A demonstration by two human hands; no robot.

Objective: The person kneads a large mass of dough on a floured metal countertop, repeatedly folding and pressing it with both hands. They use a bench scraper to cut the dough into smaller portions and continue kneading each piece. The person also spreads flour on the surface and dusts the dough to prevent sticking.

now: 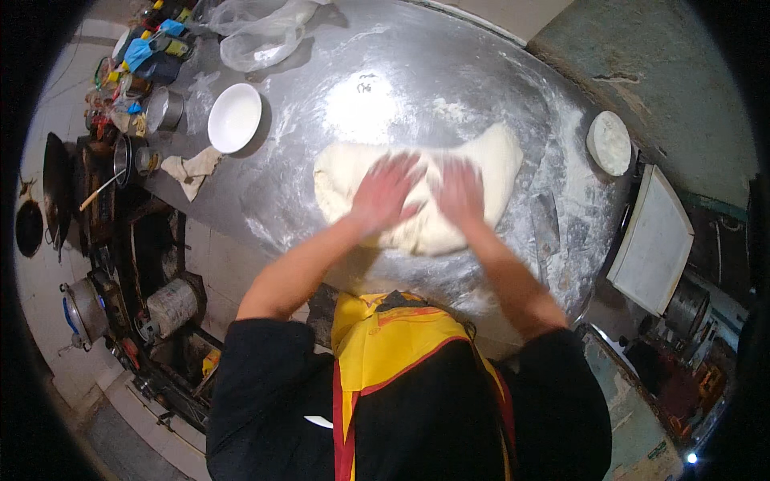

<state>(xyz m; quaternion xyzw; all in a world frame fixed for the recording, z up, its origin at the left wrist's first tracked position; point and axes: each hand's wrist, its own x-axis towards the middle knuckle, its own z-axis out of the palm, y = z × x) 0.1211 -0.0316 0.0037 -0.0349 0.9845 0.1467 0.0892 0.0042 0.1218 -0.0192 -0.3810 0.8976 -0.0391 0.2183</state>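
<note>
A large slab of pale dough (343,174) lies on the floured metal tabletop (289,198) in front of me. Its right end rises to a rounded corner, and its near edge looks rough and folded. My left hand (388,192) rests flat on the middle of the dough, fingers spread and thumb out to the right. Just right of it, my right hand (458,189) presses on the dough too, palm down, blurred by motion. Neither hand grips anything. Some of the dough's surface is hidden under the palms.
A metal dough scraper (545,223) lies right of the dough. Beyond it sits a bowl of flour (609,144) at the table's edge. A white bowl (234,118), a cloth (191,171), a metal pot (164,109) and plastic bags (264,45) are at left, near several bottles (157,60).
</note>
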